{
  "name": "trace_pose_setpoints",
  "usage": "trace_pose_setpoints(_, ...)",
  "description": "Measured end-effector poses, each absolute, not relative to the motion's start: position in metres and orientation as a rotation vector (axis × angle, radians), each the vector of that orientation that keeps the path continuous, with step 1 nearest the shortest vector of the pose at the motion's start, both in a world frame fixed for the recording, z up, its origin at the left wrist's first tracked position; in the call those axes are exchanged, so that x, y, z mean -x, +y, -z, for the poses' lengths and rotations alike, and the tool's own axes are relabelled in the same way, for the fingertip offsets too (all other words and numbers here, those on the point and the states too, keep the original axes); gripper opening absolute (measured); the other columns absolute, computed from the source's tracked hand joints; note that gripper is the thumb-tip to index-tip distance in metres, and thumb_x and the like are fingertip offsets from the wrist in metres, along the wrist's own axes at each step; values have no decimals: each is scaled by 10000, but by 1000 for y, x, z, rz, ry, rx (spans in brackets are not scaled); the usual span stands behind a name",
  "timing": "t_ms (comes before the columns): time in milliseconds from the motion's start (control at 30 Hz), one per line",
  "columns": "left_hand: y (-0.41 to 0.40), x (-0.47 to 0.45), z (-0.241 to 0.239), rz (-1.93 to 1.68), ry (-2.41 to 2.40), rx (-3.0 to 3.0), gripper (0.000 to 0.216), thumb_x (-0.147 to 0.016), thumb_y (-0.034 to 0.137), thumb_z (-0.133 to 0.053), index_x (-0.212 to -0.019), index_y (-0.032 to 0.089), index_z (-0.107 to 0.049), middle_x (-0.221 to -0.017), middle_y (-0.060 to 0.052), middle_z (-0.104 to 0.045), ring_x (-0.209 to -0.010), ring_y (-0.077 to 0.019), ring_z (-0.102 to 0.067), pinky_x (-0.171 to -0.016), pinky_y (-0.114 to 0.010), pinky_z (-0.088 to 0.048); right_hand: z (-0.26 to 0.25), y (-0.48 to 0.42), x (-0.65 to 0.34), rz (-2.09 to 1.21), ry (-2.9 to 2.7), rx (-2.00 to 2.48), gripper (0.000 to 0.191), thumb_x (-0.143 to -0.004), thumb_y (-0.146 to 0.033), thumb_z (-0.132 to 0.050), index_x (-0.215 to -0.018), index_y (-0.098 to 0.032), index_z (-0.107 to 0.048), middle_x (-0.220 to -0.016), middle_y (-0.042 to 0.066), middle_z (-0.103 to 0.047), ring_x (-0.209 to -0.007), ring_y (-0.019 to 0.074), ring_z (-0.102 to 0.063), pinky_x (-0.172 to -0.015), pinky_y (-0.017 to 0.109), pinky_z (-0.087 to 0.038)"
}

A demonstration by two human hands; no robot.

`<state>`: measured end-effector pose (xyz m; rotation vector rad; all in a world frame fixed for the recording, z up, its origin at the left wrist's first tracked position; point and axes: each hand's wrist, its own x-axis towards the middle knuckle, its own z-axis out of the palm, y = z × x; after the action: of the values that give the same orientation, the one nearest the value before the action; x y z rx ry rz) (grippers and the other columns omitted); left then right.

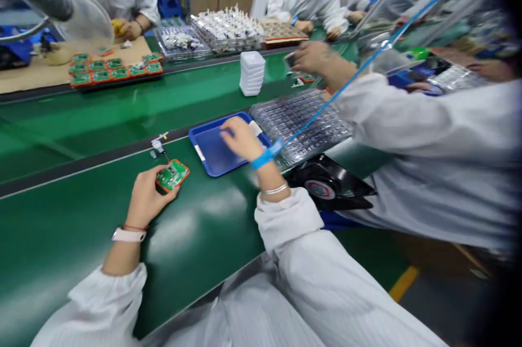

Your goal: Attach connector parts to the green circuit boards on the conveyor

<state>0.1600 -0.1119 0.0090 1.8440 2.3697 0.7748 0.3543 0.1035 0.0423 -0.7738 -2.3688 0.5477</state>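
Observation:
My left hand grips a green circuit board with an orange rim by its edges, just above the green bench. Beyond the board lie a small white connector and a dark lead that seems to run to the board; whether they are joined I cannot tell. My right hand, with a blue wrist strap and its cord, is over the blue tray. Its fingers are curled in towards the thumb, and anything between them is too small or hidden to make out.
Clear plastic blister trays lie right of the blue tray, beside a black fan. A stack of white trays stands on the green conveyor. A co-worker's arm reaches in from the right. Several boards sit across the line.

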Motion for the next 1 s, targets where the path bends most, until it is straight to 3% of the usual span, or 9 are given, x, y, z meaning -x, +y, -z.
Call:
trace_pose_setpoints(100, -113, -160, -8, -776, 2339, -1862, 534, -713, 459, -614, -1150, 163, -533, -1088, -94, -613, -1013, -285, -541, -907, -391, -416, -28, 144, -388, -295, -2297, 1172, 117, -775, -118, -486, -802, -116, -600, -951, 143, -543, -985, 256, -464, -921, 451, -375)
trace_pose_setpoints(333, -114, -161, -5, -743, 2358, -1833, 566, -701, 444, -650, -1181, 174, -518, -1125, -79, -592, -1039, -278, -519, -909, -380, -399, 1, 159, -407, -136, -2378, 1281, 194, -790, -218, -485, -714, -99, -618, -1099, 188, -482, -1119, 357, -330, -896, 570, -325)
trace_pose_setpoints(567, -114, -160, -6, -758, 2339, -1892, 535, -719, 436, -664, -1164, 177, -523, -1122, -79, -601, -1016, -267, -531, -887, -385, -417, 5, 157, -394, -112, -2453, 1275, 279, -814, -270, -442, -850, -88, -651, -1124, 172, -475, -1133, 350, -305, -929, 558, -266)
trace_pose_setpoints(1000, -118, -158, -3, -834, 2267, -1952, 507, -743, 399, -671, -1172, 182, -511, -1198, -97, -585, -1070, -264, -530, -922, -406, -411, 10, 158, -382, -85, -2432, 1404, 252, -776, -237, -457, -807, -85, -656, -1039, 166, -537, -1065, 337, -349, -896, 506, -257)
